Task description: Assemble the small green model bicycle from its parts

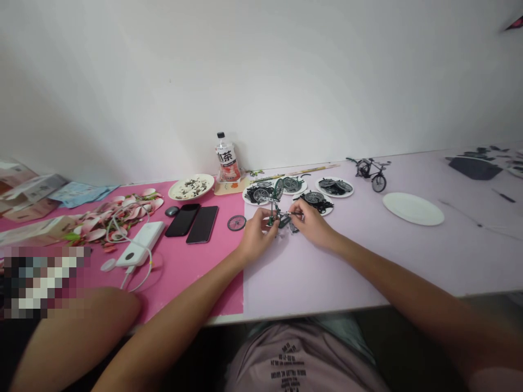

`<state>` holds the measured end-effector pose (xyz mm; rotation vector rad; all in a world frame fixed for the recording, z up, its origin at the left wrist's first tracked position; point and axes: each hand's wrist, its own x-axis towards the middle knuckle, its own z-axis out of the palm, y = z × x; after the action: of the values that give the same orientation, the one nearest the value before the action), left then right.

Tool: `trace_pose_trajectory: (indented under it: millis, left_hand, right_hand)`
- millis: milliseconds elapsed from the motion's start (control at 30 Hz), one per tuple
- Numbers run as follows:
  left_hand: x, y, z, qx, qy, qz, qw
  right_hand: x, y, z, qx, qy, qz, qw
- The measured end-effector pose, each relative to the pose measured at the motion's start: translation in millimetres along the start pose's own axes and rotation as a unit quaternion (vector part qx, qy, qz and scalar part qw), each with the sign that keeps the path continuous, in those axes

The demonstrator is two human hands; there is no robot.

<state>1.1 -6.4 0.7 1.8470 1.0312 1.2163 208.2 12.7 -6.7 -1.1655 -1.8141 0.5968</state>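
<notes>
My left hand (260,235) is closed around a partly built dark green model bicycle (277,209), held up over the light half of the table. A wheel shows above my fingers. In my right hand (309,220) I pinch a slim dark tool with a silvery shaft, apparently a small screwdriver (295,213), pointed at the model. Its tip is too small to make out. Small dark and clear pieces lie below my hands. Just left of my left hand a loose spoked wheel (236,222) rests on pink. Behind my hands, plates hold wheels (261,193), green frame parts (292,184) and dark parts (334,186).
A finished-looking black model bicycle (371,173) stands at the back right, near a bare white plate (413,208). Leftward are a drink bottle (227,159), two phones (202,224), a white power bank (141,243) with cable, and pink petal-like pieces (116,218). Another person's limb (77,337) is at lower left.
</notes>
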Motion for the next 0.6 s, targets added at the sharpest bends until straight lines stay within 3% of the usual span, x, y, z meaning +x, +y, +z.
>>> trace_pose_trajectory:
  millis: [300, 600]
  left_hand:
    - [-0.1, 0.5, 0.2, 0.002, 0.002, 0.003, 1.0]
    - [-0.1, 0.6, -0.2, -0.005, 0.0, -0.006, 1.0]
  right_hand:
    - [-4.6, -15.5, -6.0, -0.006, -0.007, 0.002, 1.0]
    - [-3.7, -14.5, -3.4, 0.025, 0.002, -0.029, 0.999]
